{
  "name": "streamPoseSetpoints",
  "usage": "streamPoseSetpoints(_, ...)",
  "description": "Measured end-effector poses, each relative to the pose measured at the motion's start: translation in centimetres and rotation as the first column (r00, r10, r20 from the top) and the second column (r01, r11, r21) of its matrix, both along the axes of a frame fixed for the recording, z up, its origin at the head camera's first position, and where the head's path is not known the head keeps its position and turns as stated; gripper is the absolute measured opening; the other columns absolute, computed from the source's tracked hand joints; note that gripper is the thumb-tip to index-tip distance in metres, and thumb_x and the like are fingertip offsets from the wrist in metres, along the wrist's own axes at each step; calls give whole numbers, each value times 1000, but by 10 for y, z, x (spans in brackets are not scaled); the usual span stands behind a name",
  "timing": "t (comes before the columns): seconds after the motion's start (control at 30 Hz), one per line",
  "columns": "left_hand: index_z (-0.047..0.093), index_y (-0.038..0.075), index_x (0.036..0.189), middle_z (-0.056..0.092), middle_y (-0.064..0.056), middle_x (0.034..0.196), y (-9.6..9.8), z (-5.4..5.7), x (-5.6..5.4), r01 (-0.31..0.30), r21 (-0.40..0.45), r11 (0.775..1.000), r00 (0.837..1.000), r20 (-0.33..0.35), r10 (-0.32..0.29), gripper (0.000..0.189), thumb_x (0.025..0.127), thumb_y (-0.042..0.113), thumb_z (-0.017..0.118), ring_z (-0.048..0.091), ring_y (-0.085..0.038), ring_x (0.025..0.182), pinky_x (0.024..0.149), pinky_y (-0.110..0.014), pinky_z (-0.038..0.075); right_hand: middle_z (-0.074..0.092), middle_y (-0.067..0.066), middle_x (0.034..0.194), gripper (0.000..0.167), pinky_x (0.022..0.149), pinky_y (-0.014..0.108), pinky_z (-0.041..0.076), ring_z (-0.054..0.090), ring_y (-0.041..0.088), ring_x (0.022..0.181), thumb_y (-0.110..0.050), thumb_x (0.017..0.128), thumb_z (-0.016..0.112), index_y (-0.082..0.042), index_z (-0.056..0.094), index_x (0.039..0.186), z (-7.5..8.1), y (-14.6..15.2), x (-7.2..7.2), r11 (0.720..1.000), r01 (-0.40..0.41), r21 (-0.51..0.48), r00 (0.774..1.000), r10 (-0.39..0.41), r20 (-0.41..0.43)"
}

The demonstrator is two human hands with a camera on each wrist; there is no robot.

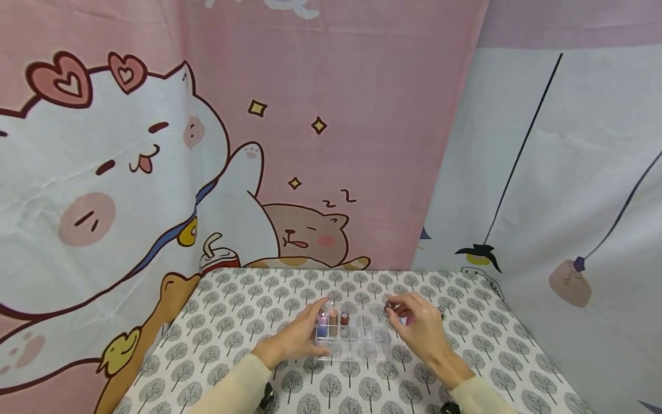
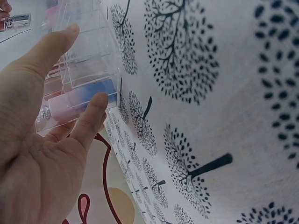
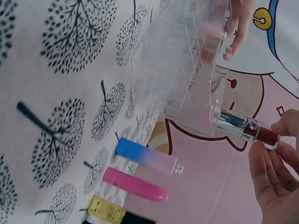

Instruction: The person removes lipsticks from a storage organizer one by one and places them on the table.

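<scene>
A clear, compartmented lipstick organizer (image 1: 364,352) stands on the table. My left hand (image 1: 292,338) grips its left end, thumb at the front and fingers round the side. Along the back row, near that hand, are a pink-and-blue tube (image 2: 77,100), a tan tube (image 1: 333,323) and a dark red one (image 1: 345,319). At the far right corner, my right hand (image 1: 423,328) pinches a lip gloss tube (image 3: 245,128) by its dark red end. The tube's silver end is right at the organizer's rim in the right wrist view.
Right of the organizer, in the right wrist view, lie a blue-and-pink tube (image 3: 147,156), a bright pink tube (image 3: 135,185) and a gold-and-black one (image 3: 108,210). A tree-print cloth (image 1: 331,397) covers the table. Cartoon-print curtains (image 1: 383,144) hang behind and beside it.
</scene>
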State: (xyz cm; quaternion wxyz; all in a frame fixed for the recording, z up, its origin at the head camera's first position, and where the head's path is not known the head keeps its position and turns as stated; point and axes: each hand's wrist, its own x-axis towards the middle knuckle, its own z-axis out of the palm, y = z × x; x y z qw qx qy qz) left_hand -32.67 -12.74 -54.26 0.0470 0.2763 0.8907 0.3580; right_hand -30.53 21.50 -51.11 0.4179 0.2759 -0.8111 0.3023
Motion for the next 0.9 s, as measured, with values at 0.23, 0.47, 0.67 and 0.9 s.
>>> streamPoseSetpoints(0.23, 13, 27, 188, 40, -28, 182, 0, 1, 1, 2, 1, 1000, 1000, 2, -2, 138, 86, 26, 106, 69, -38, 139, 118, -53, 67, 82, 11, 102, 33, 71, 6, 61, 78, 13, 75, 12, 84, 95, 2, 83, 113, 2, 11, 6, 1000, 6, -22, 999, -5, 54)
streamPoseSetpoints(0.47, 12, 27, 188, 40, -27, 182, 0, 0, 1, -3, 0, 1000, 1000, 12, 3, 138, 86, 27, 106, 68, -38, 143, 121, -54, 65, 83, 9, 106, 34, 72, 20, 69, 79, 14, 79, 12, 83, 95, 0, 83, 113, 3, 22, 8, 1000, 21, -18, 997, -19, 70)
streamPoseSetpoints(0.67, 11, 29, 188, 41, -26, 181, 0, -2, -2, -2, -1, 1000, 1000, 14, 2, 139, 87, 28, 105, 68, -37, 141, 121, -52, 65, 83, 10, 104, 34, 73, 22, 71, 80, 16, 80, 12, 84, 95, 1, 83, 114, 0, 31, 7, 999, 27, -21, 998, -26, 66)
streamPoseSetpoints(0.9, 10, 32, 188, 39, -25, 184, 0, -3, -1, -8, -4, 1000, 1000, 14, 8, 139, 86, 29, 106, 68, -35, 141, 123, -55, 64, 80, 8, 103, 33, 71, 22, 70, 78, 10, 79, 10, 85, 96, 1, 83, 114, -8, 39, 6, 998, 67, -11, 993, -66, 96)
